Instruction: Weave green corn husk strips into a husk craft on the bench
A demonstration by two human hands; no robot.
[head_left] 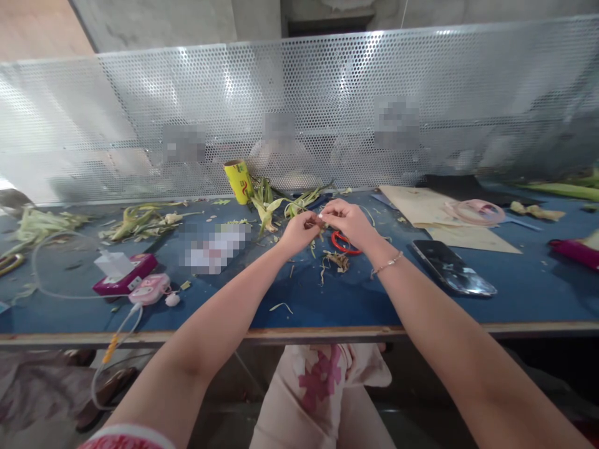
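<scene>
My left hand [301,231] and my right hand [345,218] meet above the blue table, fingertips pinched close together. Whatever they hold is mostly hidden; a thin brownish-green strand shows just below the fingers. Under my right hand lie red-handled scissors [346,243], partly covered by it. A small tangle of dry plant fibres [337,262] rests in front of my hands. Green and pale leaf strips that look like corn husk [267,209] lie beyond my left hand.
A yellow tube [238,182] stands near the perforated metal screen [309,81]. To the right are a phone [452,268], brown paper [421,206] and a pink coil [477,212]. At left, a charger [113,265], pink case [150,289] and white cable sit near more husks [135,221].
</scene>
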